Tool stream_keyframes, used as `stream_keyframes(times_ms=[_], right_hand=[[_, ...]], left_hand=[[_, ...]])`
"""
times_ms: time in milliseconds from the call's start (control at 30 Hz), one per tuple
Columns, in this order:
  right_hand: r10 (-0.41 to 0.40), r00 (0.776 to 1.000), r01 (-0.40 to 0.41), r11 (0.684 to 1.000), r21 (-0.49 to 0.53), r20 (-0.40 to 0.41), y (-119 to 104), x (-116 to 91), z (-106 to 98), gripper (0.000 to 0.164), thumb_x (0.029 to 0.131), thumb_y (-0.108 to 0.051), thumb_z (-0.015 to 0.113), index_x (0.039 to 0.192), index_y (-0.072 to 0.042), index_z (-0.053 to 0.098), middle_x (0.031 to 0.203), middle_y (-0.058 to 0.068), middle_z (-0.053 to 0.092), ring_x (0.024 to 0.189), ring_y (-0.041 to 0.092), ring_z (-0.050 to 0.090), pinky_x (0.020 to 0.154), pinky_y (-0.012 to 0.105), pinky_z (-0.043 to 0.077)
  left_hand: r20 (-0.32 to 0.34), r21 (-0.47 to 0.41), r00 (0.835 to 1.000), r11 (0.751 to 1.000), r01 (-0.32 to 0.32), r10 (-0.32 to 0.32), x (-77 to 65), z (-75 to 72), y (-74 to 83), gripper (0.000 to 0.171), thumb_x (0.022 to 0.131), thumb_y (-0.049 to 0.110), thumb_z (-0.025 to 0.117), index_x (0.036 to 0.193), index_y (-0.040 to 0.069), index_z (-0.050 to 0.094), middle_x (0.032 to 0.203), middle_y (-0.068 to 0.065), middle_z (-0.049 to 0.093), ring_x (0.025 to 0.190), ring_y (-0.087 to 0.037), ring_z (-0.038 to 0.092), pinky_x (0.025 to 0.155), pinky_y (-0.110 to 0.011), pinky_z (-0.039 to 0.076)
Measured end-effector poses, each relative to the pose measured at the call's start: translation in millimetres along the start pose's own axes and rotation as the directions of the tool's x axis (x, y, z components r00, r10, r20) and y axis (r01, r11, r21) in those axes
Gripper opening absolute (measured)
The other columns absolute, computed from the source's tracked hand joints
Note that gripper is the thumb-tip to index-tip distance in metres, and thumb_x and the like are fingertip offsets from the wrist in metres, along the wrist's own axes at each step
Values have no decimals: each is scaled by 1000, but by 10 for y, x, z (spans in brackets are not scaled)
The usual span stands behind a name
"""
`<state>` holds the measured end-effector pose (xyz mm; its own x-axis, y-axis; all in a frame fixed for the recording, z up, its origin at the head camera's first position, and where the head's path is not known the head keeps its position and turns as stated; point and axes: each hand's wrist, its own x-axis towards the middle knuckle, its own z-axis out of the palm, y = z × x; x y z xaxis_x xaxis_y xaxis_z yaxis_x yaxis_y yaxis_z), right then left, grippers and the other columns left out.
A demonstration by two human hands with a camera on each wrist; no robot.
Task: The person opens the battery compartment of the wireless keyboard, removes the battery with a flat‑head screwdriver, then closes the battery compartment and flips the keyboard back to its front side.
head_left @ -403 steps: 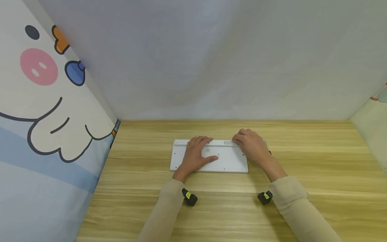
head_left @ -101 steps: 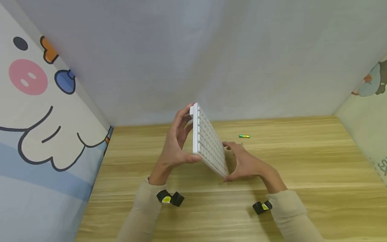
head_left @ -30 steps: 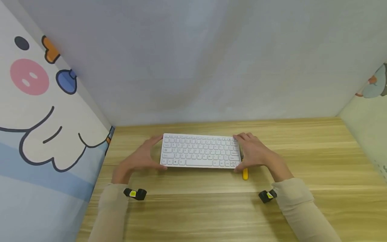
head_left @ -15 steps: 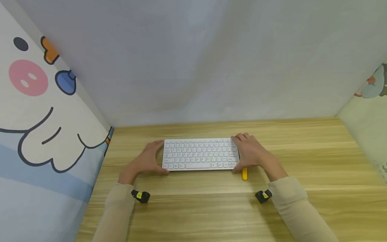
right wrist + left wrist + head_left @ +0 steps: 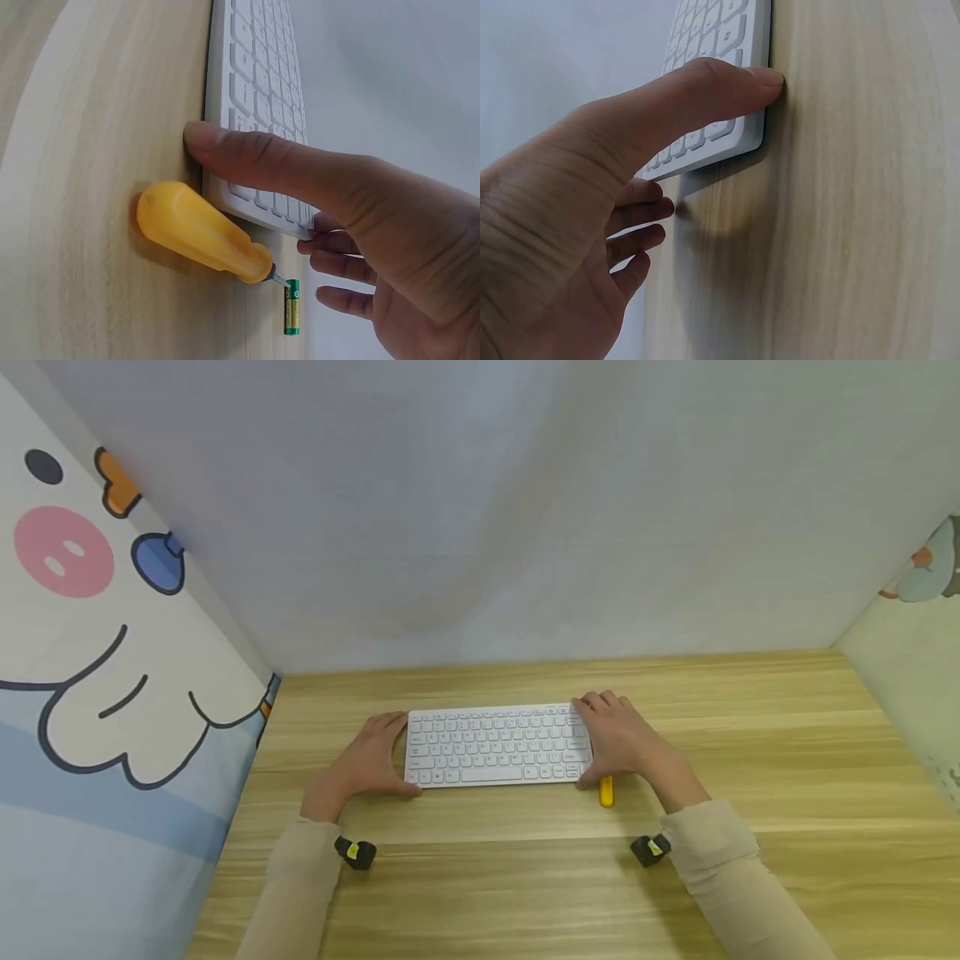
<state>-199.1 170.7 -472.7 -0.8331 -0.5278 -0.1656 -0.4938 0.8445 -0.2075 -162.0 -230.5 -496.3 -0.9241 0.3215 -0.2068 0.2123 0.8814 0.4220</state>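
Observation:
A white keyboard point(image 5: 498, 747) lies keys up on the wooden table, its long side facing me. My left hand point(image 5: 366, 764) holds its left end, thumb at the front corner and fingers toward the back corner. At the right end my right hand point(image 5: 617, 737) holds it the same way, thumb in front. Beside that hand lies a screwdriver with a yellow handle point(image 5: 202, 229), mostly covered by the hand in the head view. Past its metal tip, in the right wrist view, is a green and gold battery point(image 5: 292, 307).
The wood-grain table point(image 5: 480, 885) ends at a pale grey backdrop point(image 5: 480, 527). A cartoon-printed panel point(image 5: 112, 693) borders the left side, and a pale green one point(image 5: 915, 685) the right. Black wrist cameras hang under both sleeves.
The keyboard was underside up, then tilted on edge between both hands; now it is keys up. Over the last second it came down slightly toward me, then stayed nearly still.

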Motion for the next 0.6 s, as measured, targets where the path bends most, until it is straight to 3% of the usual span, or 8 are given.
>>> stream_keyframes(times_ms=[267,433,600], right_hand=[[10,1000,-10,1000,25,-13,29,-28,23,130,53,-57,96,154,2,39,154,21,48,140,43,43,122,59,34],[3,1000,-2,999,48,-19,79,-68,29,131,55,-60,95,155,0,37,154,21,47,141,44,42,121,62,34],[12,999,-8,995,95,-38,103,-103,-27,114,72,-60,85,157,-4,36,154,21,46,142,47,40,119,66,34]], left_hand=[[3,-51,1000,999,13,-13,-51,18,11,128,64,48,91,159,-4,24,166,-24,28,155,-47,24,130,-60,19],[24,-22,999,999,33,-32,-71,-3,38,128,66,53,89,161,-1,22,168,-22,25,155,-48,23,126,-69,21],[0,-4,999,999,34,-34,-80,-97,130,115,78,53,81,163,6,20,169,-21,23,156,-48,21,124,-72,19]])
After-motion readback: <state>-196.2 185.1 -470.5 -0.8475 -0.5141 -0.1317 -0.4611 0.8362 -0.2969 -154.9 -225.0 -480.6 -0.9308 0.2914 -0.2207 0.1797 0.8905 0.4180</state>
